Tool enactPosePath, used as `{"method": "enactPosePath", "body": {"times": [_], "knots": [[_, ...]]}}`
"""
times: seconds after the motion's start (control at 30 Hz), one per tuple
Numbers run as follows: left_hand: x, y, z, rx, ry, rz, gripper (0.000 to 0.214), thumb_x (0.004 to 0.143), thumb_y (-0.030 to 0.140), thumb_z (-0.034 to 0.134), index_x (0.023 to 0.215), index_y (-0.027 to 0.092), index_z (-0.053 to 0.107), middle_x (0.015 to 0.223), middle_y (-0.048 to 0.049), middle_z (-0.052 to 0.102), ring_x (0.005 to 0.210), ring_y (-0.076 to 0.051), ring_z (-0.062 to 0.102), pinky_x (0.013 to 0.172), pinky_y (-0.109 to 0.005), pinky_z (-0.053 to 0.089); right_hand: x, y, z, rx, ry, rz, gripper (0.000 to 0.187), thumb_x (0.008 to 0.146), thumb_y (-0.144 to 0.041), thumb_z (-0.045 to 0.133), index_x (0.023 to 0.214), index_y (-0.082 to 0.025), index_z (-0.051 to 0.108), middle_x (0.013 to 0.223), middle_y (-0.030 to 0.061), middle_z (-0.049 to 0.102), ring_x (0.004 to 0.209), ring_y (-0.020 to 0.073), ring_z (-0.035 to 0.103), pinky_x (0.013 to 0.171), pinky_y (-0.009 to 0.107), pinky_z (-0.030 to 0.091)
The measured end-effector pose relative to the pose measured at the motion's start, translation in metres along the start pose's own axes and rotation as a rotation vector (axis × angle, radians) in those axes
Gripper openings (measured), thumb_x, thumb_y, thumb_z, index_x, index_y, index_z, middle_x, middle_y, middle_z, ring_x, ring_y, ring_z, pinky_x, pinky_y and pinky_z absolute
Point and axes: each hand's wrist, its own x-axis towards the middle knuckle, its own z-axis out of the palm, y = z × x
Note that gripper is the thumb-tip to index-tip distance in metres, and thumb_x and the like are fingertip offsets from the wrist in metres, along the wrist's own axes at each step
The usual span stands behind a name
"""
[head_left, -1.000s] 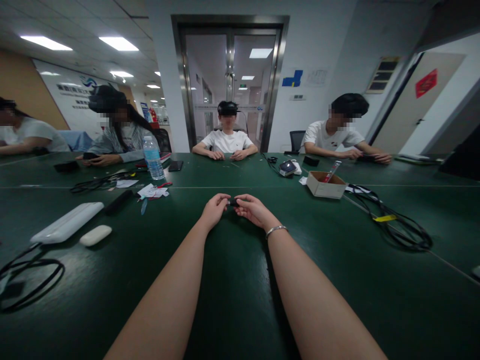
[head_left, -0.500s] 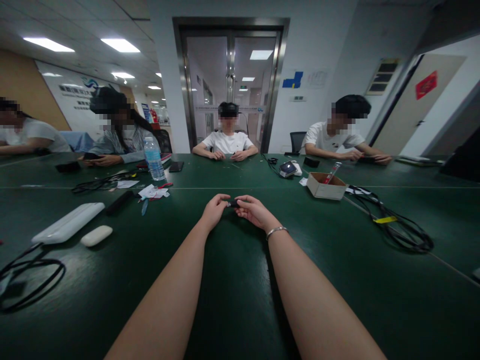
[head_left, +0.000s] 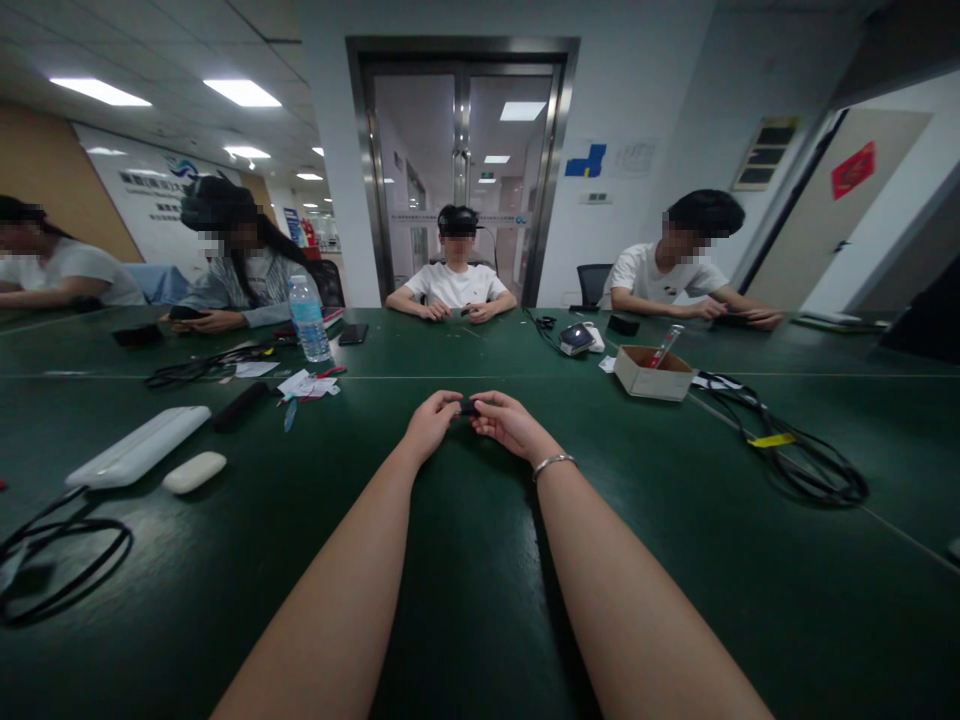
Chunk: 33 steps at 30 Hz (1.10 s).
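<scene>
Both my arms stretch forward over the dark green table (head_left: pixel 480 600). My left hand (head_left: pixel 430 422) and my right hand (head_left: pixel 506 420) meet at the middle of the table, fingers pinched on a small black object (head_left: pixel 469 407) held between them. Most of that object is hidden by my fingertips, so I cannot name it. A silver bracelet (head_left: pixel 553 461) circles my right wrist.
A white power strip (head_left: pixel 139 446) and a white oval case (head_left: pixel 194 471) lie left, with a black cable coil (head_left: pixel 60 560) nearer. A water bottle (head_left: pixel 308 317) stands at the back left. A cardboard box (head_left: pixel 651 372) and black cables (head_left: pixel 802 455) sit right. Several people sit around the table.
My hands stay pinched together on the small black object; my left fingers have closed a little nearer over it. Nothing else has moved noticeably.
</scene>
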Motion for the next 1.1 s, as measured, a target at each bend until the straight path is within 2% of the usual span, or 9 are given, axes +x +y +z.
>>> {"method": "enactPosePath", "body": {"times": [0.1, 0.37, 0.53, 0.73, 0.9, 0.97, 1.1], "knots": [[0.0001, 0.0004, 0.0001, 0.002, -0.01, 0.007, 0.03, 0.083, 0.036, 0.047, 0.096, 0.014, 0.063, 0.065, -0.0009, 0.056, 0.058, -0.012, 0.05, 0.055, -0.023, 0.039, 0.001, 0.001, -0.0005, 0.003, 0.005, -0.004, 0.013, 0.082, -0.007, 0.063, 0.091, -0.014, 0.056, 0.066, 0.0028, 0.064, 0.052, 0.0097, 0.061, 0.052, 0.018, 0.052], [-0.0004, 0.0013, 0.0009, -0.002, -0.031, 0.015, 0.024, 0.079, 0.024, 0.05, 0.099, 0.015, 0.062, 0.087, -0.005, 0.064, 0.074, -0.014, 0.058, 0.066, -0.025, 0.044, 0.0016, 0.0016, -0.0007, 0.004, -0.003, -0.011, 0.012, 0.083, -0.005, 0.061, 0.09, -0.013, 0.057, 0.065, 0.0033, 0.064, 0.053, 0.0098, 0.061, 0.052, 0.017, 0.052], [-0.0007, -0.0009, -0.0016, 0.048, 0.002, 0.072, 0.028, 0.075, 0.025, 0.057, 0.101, 0.016, 0.063, 0.077, -0.0026, 0.061, 0.073, -0.014, 0.057, 0.07, -0.027, 0.045, 0.001, -0.0003, 0.0001, 0.015, 0.006, 0.01, 0.01, 0.085, -0.004, 0.057, 0.09, -0.013, 0.057, 0.065, 0.0034, 0.063, 0.052, 0.0099, 0.061, 0.052, 0.018, 0.052], [0.0002, -0.0019, -0.0038, -0.018, 0.017, 0.114, 0.032, 0.071, 0.026, 0.063, 0.1, 0.014, 0.062, 0.08, -0.0039, 0.062, 0.075, -0.015, 0.058, 0.074, -0.029, 0.046, 0.0005, -0.001, 0.0014, 0.008, 0.015, 0.006, 0.005, 0.085, -0.011, 0.06, 0.087, -0.012, 0.056, 0.064, 0.005, 0.063, 0.05, 0.0103, 0.06, 0.048, 0.017, 0.05], [0.0005, -0.0016, -0.0047, -0.067, 0.022, 0.092, 0.032, 0.069, 0.027, 0.065, 0.099, 0.014, 0.062, 0.08, -0.0043, 0.063, 0.075, -0.015, 0.059, 0.075, -0.03, 0.047, 0.0003, -0.001, 0.0028, -0.048, 0.042, 0.006, 0.012, 0.084, -0.021, 0.063, 0.083, -0.013, 0.055, 0.055, 0.0019, 0.058, 0.045, 0.0094, 0.055, 0.041, 0.015, 0.045], [0.0006, -0.0015, -0.0043, -0.066, 0.021, 0.085, 0.03, 0.069, 0.026, 0.065, 0.097, 0.014, 0.063, 0.081, -0.0049, 0.063, 0.076, -0.016, 0.059, 0.076, -0.03, 0.047, -0.0002, -0.0013, 0.0029, -0.052, 0.046, 0.0, 0.011, 0.081, -0.016, 0.064, 0.085, -0.013, 0.055, 0.056, 0.0005, 0.057, 0.045, 0.0089, 0.055, 0.041, 0.015, 0.045], [0.0016, -0.0024, -0.0031, -0.031, 0.03, 0.085, 0.027, 0.068, 0.024, 0.066, 0.092, 0.014, 0.065, 0.081, -0.0052, 0.064, 0.076, -0.016, 0.06, 0.077, -0.031, 0.047, -0.0019, -0.0031, 0.0036, -0.011, -0.008, -0.029, 0.037, 0.068, -0.003, 0.067, 0.098, -0.018, 0.051, 0.066, -0.0026, 0.059, 0.053, 0.0105, 0.061, 0.049, 0.017, 0.05]]}}
